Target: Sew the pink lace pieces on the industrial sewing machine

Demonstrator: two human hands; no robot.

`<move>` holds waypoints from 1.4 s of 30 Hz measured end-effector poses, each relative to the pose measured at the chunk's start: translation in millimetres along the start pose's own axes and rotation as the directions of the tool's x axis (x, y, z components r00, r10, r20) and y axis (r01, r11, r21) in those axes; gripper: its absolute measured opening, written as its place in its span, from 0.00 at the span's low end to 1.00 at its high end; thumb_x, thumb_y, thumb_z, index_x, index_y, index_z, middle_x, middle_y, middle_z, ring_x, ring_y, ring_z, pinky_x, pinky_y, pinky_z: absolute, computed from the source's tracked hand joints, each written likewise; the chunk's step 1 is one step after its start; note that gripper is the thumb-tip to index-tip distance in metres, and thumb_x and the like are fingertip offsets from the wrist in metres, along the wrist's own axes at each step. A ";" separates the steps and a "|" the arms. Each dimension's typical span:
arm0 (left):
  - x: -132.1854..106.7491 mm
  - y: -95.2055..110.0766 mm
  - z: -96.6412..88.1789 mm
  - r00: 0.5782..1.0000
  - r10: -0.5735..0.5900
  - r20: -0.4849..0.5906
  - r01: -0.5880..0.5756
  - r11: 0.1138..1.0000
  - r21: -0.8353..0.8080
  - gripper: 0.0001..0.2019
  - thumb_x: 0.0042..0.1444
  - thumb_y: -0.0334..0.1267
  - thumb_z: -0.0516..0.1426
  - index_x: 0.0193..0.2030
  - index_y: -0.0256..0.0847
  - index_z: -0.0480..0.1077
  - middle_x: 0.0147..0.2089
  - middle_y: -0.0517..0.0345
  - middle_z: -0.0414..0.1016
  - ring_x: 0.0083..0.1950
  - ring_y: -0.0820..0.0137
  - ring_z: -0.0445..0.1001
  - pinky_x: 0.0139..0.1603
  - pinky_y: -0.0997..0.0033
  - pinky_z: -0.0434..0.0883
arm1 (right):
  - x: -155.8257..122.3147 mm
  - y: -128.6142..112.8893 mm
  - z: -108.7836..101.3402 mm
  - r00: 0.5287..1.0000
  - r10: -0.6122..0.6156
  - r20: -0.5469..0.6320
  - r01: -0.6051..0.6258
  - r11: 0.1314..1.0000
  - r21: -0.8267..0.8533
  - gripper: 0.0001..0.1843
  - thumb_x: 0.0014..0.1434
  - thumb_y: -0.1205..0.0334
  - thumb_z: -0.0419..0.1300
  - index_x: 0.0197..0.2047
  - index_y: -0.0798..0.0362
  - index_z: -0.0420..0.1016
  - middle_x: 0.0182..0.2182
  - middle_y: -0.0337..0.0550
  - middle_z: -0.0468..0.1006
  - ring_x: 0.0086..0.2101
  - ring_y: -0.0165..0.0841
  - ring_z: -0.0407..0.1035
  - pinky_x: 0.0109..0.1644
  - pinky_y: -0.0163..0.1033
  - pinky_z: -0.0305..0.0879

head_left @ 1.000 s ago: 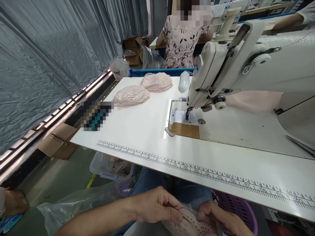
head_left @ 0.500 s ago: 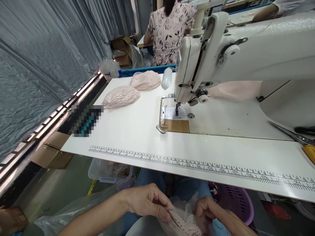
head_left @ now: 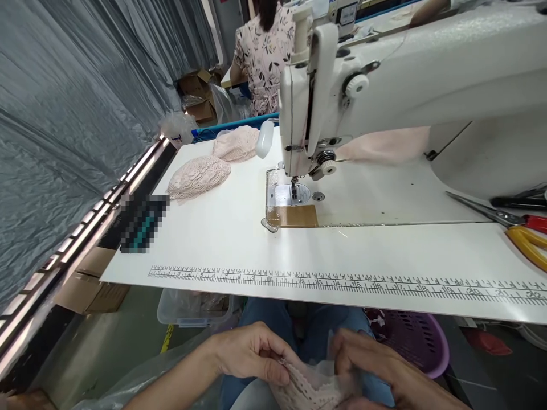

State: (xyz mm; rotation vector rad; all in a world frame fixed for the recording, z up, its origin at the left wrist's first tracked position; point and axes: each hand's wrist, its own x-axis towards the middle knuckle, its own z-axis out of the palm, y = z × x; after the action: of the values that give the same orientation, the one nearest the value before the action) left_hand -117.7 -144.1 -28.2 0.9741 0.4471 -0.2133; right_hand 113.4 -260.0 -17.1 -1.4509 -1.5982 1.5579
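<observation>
Below the table edge, over my lap, my left hand (head_left: 252, 354) pinches a strip of pale pink lace trim (head_left: 307, 388) between thumb and fingers. My right hand (head_left: 367, 360) is closed on the same bundle of lace and thin clear plastic from the other side. Both hands sit close together, a short way below the front edge of the white sewing table (head_left: 239, 233). The white sewing machine (head_left: 384, 85) stands on the table above them, its needle over the metal plate (head_left: 287, 195).
Two pink lace pieces (head_left: 199, 173) lie at the table's far left. A printed ruler (head_left: 342, 281) runs along the front edge. Scissors (head_left: 513, 219) lie at the right. A purple basket (head_left: 416, 339) and a clear bin (head_left: 192, 304) sit underneath. Another person in a floral top (head_left: 265, 51) works beyond.
The view has swung right and down, showing the scissors. My hands have stayed in my lap, working the lace, with the right hand closing further over it.
</observation>
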 end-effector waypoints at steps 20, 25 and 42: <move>-25.3 2.6 -4.7 0.964 0.043 -0.263 -0.032 0.998 0.045 0.21 0.50 0.52 0.62 0.42 0.35 0.77 0.38 0.47 0.79 0.38 0.68 0.76 0.39 0.74 0.71 | 26.4 -3.7 12.3 0.998 0.006 -0.056 -0.005 1.000 0.018 0.02 0.51 0.65 0.62 0.28 0.50 0.74 0.29 0.35 0.73 0.35 0.33 0.67 0.38 0.35 0.62; -17.8 15.3 3.6 0.969 -0.028 -0.246 0.122 0.919 0.375 0.24 0.40 0.50 0.67 0.42 0.37 0.77 0.31 0.57 0.77 0.31 0.73 0.70 0.32 0.78 0.66 | 36.4 -7.1 13.2 0.996 -0.081 0.034 0.084 0.993 -0.083 0.04 0.54 0.64 0.61 0.28 0.51 0.75 0.26 0.36 0.73 0.35 0.34 0.67 0.40 0.36 0.63; -12.4 7.8 -5.5 0.960 -0.086 -0.265 0.153 0.958 0.242 0.19 0.41 0.48 0.67 0.36 0.36 0.78 0.35 0.54 0.80 0.37 0.68 0.78 0.39 0.76 0.74 | 26.8 -12.7 4.1 0.988 0.116 0.097 -0.109 0.991 -0.083 0.13 0.42 0.68 0.70 0.34 0.49 0.77 0.33 0.36 0.75 0.35 0.34 0.70 0.38 0.34 0.65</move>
State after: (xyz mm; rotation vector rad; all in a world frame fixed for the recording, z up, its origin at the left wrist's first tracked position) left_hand -127.3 -135.6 -19.3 1.2404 0.7270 -0.2640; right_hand 96.6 -235.3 -15.2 -1.5495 -1.6772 1.6746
